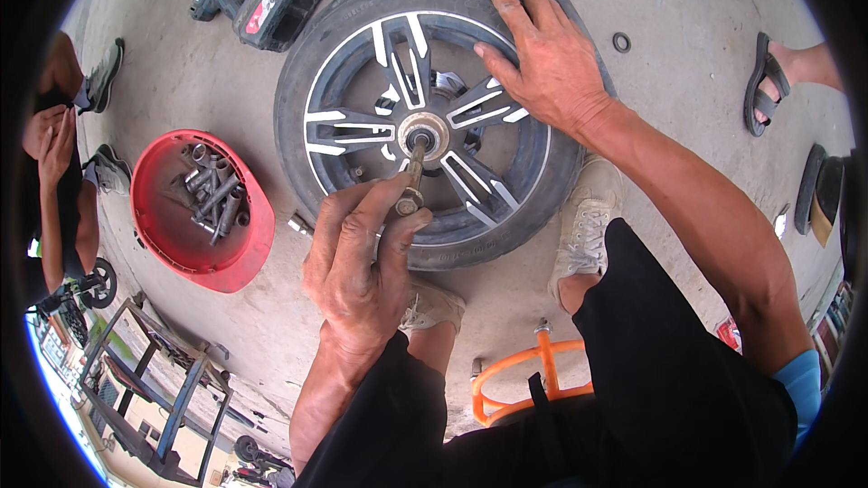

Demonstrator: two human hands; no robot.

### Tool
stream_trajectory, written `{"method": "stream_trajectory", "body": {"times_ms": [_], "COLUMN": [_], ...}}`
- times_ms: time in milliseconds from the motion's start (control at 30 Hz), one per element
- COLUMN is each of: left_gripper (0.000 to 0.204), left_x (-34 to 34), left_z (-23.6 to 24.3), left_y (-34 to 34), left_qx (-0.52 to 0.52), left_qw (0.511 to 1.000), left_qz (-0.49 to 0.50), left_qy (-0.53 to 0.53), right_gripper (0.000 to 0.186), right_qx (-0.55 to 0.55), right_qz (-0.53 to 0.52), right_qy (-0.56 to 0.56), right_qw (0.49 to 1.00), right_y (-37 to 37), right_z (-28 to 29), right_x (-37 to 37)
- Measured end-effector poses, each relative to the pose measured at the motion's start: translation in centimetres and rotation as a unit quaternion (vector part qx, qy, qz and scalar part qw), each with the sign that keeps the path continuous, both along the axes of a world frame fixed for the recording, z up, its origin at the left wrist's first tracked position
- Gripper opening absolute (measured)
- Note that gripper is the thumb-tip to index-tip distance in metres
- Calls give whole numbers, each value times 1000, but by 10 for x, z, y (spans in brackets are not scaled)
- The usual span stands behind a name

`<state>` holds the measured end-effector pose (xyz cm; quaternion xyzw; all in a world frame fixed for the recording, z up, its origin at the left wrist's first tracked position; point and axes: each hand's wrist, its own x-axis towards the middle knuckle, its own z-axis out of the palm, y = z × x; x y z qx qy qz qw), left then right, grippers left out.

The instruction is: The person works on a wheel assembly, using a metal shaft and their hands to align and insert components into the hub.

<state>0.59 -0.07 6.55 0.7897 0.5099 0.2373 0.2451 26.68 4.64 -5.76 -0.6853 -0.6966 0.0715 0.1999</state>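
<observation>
A scooter-type wheel with a black tyre (303,117) and black-and-white spokes lies flat on the concrete before me. The fingers of my left hand (357,258) are closed on a long axle bolt (411,194), close to its hex head. Its far end reaches the opening of the hub (436,123); how deep it sits inside I cannot tell. My right hand (556,68) lies with spread fingers on the tyre's far right side, thumb toward the rim. Part of a wrench (574,9) shows behind that hand.
Left of the wheel, a red hard hat (258,248) holds several metal sockets (215,194). Cordless power tools (271,14) lie beyond. A metal ring (621,42) is at the right. An orange-framed stool (548,366) is below me. Other people's feet (768,81) flank the area.
</observation>
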Motion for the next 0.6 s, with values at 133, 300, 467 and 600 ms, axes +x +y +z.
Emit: {"method": "stream_trajectory", "body": {"times_ms": [133, 300, 467, 600], "left_gripper": [40, 40, 40, 41], "left_x": [-4, -6, -3, -2], "left_z": [-3, -4, -2, -4], "left_y": [0, 4, 0, 1], "left_qx": [-3, 3, 3, 6], "left_qw": [1000, 1000, 1000, 1000], "left_qz": [5, 14, 4, 0], "left_qy": [-24, -10, -9, -10], "right_gripper": [71, 71, 71, 72], "right_qx": [2, -1, 3, 10], "right_qz": [-2, 1, -1, 3], "right_qy": [0, -3, -6, 0], "right_qw": [1000, 1000, 1000, 1000], "right_y": [0, 0, -1, -1], "right_z": [-1, 0, -2, -3], "right_x": [0, 0, -1, 0]}}
